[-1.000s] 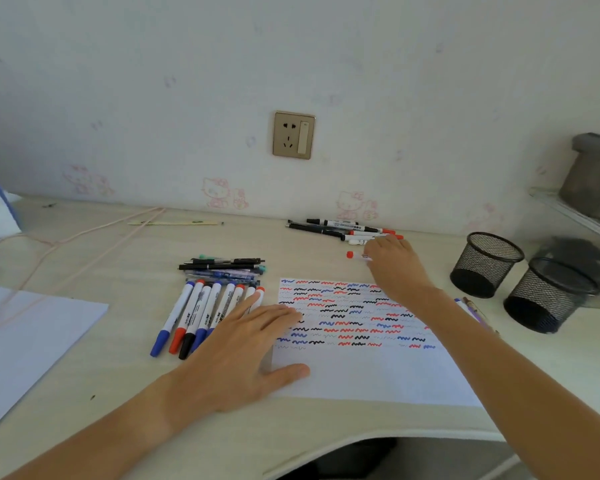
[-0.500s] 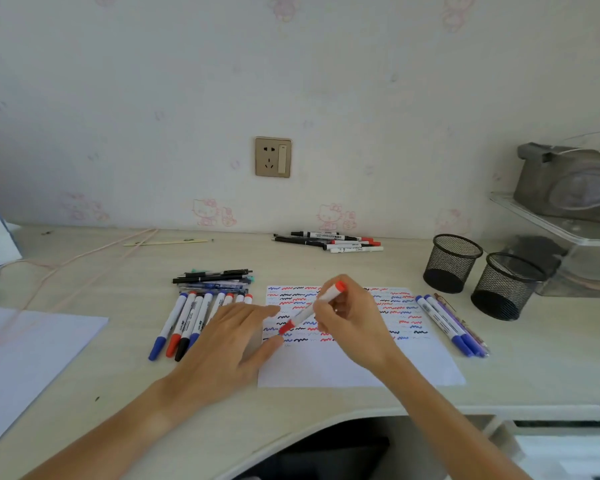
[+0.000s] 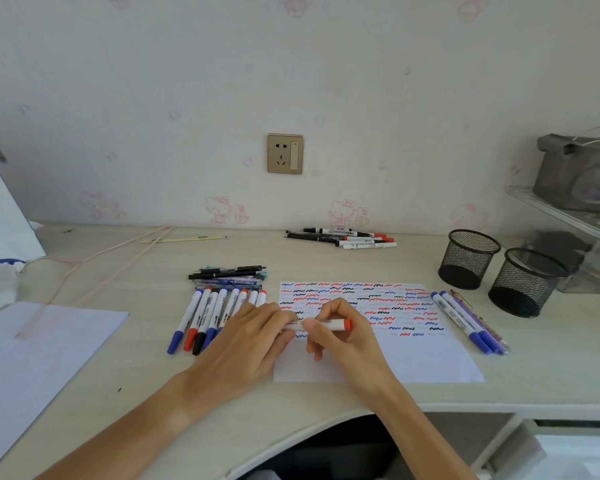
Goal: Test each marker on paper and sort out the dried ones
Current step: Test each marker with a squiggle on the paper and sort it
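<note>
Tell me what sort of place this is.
Probably a home study desk, perhaps a child's room: cartoon-cat wallpaper behind the desk, two mesh pen cups, a wall socket, and a scribble-covered paper among sorted markers.

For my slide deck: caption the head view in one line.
Both hands, left hand and right hand, hold a red-capped marker level above the squiggle-covered test paper.
</note>
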